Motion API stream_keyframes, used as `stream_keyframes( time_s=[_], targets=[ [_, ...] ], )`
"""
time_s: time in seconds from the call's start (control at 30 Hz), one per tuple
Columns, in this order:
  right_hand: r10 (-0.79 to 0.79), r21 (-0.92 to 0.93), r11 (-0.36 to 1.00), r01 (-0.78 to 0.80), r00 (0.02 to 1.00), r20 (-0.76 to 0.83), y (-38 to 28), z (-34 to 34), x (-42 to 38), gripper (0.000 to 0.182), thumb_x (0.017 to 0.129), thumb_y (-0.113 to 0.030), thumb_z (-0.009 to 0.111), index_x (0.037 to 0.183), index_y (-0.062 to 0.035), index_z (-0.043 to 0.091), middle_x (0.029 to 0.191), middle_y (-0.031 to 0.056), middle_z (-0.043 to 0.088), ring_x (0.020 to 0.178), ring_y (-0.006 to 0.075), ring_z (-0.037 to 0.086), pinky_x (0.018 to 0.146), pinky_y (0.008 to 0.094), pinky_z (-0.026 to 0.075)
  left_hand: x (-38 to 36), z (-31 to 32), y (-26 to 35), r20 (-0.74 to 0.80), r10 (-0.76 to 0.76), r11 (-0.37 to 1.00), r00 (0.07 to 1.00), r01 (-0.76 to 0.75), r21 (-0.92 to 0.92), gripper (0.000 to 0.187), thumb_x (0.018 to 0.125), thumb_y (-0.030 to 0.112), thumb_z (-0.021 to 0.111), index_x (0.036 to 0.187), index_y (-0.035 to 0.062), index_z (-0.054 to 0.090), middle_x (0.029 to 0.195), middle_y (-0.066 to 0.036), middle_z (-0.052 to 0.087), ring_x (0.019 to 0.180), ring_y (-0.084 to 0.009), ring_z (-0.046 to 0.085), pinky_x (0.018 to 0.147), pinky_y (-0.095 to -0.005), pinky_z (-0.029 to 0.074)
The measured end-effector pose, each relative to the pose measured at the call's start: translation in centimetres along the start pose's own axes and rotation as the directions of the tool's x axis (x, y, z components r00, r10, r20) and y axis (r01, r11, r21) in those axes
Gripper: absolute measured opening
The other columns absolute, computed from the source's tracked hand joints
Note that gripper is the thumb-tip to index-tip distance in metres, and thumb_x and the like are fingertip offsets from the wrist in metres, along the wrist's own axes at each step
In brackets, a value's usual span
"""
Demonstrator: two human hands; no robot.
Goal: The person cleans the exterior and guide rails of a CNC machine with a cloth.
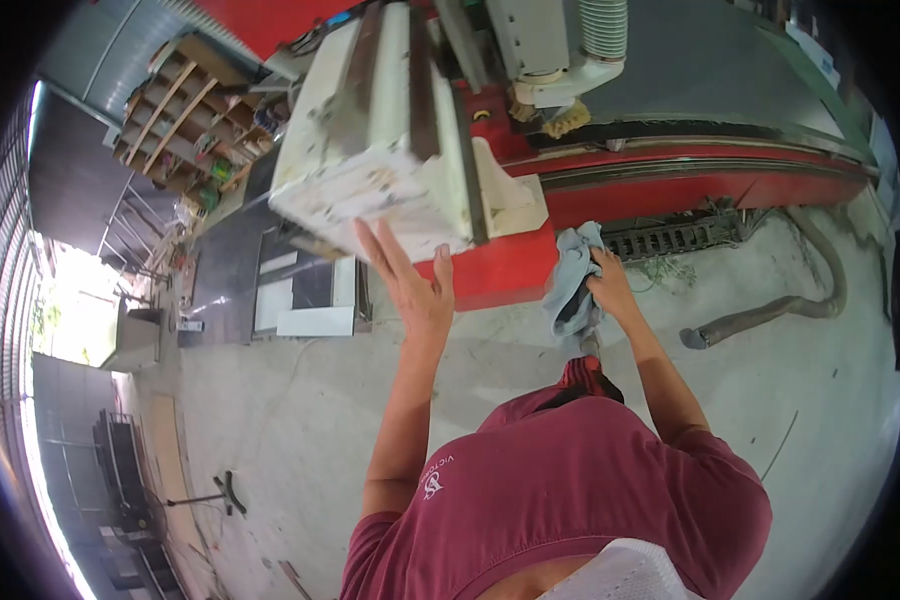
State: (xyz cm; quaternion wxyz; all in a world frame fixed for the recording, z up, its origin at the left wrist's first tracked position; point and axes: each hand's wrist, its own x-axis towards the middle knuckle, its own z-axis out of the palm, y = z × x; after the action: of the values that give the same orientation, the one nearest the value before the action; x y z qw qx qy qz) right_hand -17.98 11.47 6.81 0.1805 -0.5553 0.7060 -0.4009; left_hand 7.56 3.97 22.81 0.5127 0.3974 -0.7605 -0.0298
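Observation:
My left hand [410, 280] is raised with its fingers apart against the lower end of a white machine housing [370, 185], its fingertips at the housing's stained face. Nothing is held in it. To the right, my right hand [608, 283] grips a light blue-grey cloth [573, 285], which hangs down beside the red machine base [500, 270]. Part of the cloth is dark, and the fingertips are partly hidden in its folds.
A ribbed hose and brush [567, 120] hang near the top centre. The red machine bed [710, 190] stretches right, with a cable chain [670, 238] below. A grey hose [770, 312] lies on the floor. Wooden shelves [175, 125] and dark panels [220, 285] are at left.

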Motion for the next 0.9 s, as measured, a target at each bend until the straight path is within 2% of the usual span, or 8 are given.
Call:
stream_keyframes(
  time_s=[0.07, 0.27, 0.3, 0.4, 0.6, 0.67, 0.83, 0.9],
  targets=[
    [0.018, 0.154, 0.988, -0.01, 0.998, -0.054, 1.3, -0.8, 3.4, 0.044, 0.065, -0.008, 0.051, 0.109, -0.0059, 0.05, 0.109, 0.0189, 0.05, 0.106, 0.0375, 0.041, 0.093, 0.0422, 0.032, 0.6, 2.8, 0.1, 0.065, -0.018, 0.996, 0.998, 0.012, 0.083, 0.075, 0.084, 0.018, 0.055, 0.137, -0.0039, 0.007, 0.142, -0.028, 0.0, 0.132, -0.0403, 0.005, 0.105, -0.046, 0.014],
    [-0.096, 0.524, 0.851, 0.039, 0.992, 0.083, -2.5, -1.7, 15.8, 0.039, 0.068, -0.005, 0.052, 0.107, -0.0055, 0.052, 0.117, 0.0188, 0.046, 0.111, 0.0361, 0.04, 0.095, 0.0384, 0.032, 1.0, 7.9, -0.4, -0.196, -0.158, 0.928, 0.968, 0.214, 0.306, 0.078, 0.086, 0.017, 0.051, 0.138, -0.0003, -0.004, 0.142, -0.025, -0.008, 0.134, -0.0353, -0.002, 0.106, -0.0473, 0.007],
    [-0.167, 0.62, 0.779, 0.092, 0.984, 0.063, -3.2, -1.5, 18.0, 0.038, 0.068, -0.003, 0.052, 0.106, -0.005, 0.053, 0.117, 0.0188, 0.045, 0.111, 0.0357, 0.041, 0.094, 0.0378, 0.033, 1.3, 8.4, -0.2, -0.206, -0.192, 0.913, 0.959, 0.252, 0.322, 0.082, 0.083, 0.011, 0.051, 0.137, -0.0005, -0.009, 0.142, -0.026, -0.011, 0.132, -0.0411, -0.002, 0.105, -0.0491, 0.008],
    [-0.285, 0.708, 0.671, 0.221, 0.958, -0.029, -5.5, -0.6, 23.3, 0.038, 0.067, 0.0, 0.052, 0.105, -0.0036, 0.052, 0.116, 0.0183, 0.045, 0.109, 0.035, 0.042, 0.091, 0.037, 0.037, -0.1, 9.9, -1.2, -0.307, -0.32, 0.839, 0.896, 0.419, 0.347, 0.075, 0.088, 0.018, 0.046, 0.137, -0.0008, -0.008, 0.143, -0.023, -0.007, 0.134, -0.0324, 0.003, 0.106, -0.0441, 0.011],
    [-0.552, 0.641, 0.666, 0.382, 0.83, 0.079, -5.9, 3.3, 25.7, 0.044, 0.063, 0.002, 0.057, 0.106, -0.0075, 0.052, 0.121, 0.0174, 0.044, 0.109, 0.0367, 0.041, 0.092, 0.041, 0.035, 2.1, 12.2, 0.7, -0.437, -0.423, 0.743, 0.794, 0.579, 0.335, 0.074, 0.09, 0.017, 0.041, 0.135, -0.0012, -0.014, 0.141, -0.025, 0.002, 0.128, -0.0337, 0.018, 0.103, -0.043, 0.02],
    [-0.744, 0.501, 0.616, 0.608, 0.657, 0.119, -4.9, 2.7, 22.6, 0.048, 0.06, -0.001, 0.06, 0.106, -0.0125, 0.054, 0.124, 0.0158, 0.043, 0.111, 0.0369, 0.04, 0.095, 0.0457, 0.032, 2.2, 12.7, 0.4, -0.444, -0.439, 0.717, 0.781, 0.602, 0.35, 0.076, 0.09, 0.016, 0.042, 0.134, -0.0004, -0.017, 0.139, -0.026, 0.008, 0.125, -0.0347, 0.025, 0.1, -0.0444, 0.025],
    [-0.911, 0.665, 0.411, 0.624, 0.256, 0.323, -0.3, 2.0, 19.0, 0.048, 0.058, -0.006, 0.063, 0.104, -0.0179, 0.056, 0.125, 0.0145, 0.043, 0.112, 0.0352, 0.041, 0.095, 0.0464, 0.031, 3.8, 14.5, 0.7, -0.592, -0.453, 0.77, 0.667, 0.627, 0.118, 0.067, 0.09, 0.018, 0.042, 0.136, -0.0015, -0.003, 0.135, -0.023, 0.02, 0.121, -0.0306, 0.032, 0.099, -0.0434, 0.029],
    [-0.811, 0.679, 0.55, 0.487, 0.505, 0.294, 2.8, 4.4, 21.2, 0.045, 0.06, 0.0, 0.059, 0.102, -0.014, 0.057, 0.119, 0.0143, 0.047, 0.109, 0.0347, 0.044, 0.094, 0.0445, 0.033, 4.1, 14.7, 0.6, -0.627, -0.447, 0.78, 0.638, 0.621, 0.076, 0.061, 0.088, 0.016, 0.042, 0.134, -0.002, 0.005, 0.131, -0.023, 0.025, 0.116, -0.0295, 0.035, 0.096, -0.0426, 0.033]
  ],
)
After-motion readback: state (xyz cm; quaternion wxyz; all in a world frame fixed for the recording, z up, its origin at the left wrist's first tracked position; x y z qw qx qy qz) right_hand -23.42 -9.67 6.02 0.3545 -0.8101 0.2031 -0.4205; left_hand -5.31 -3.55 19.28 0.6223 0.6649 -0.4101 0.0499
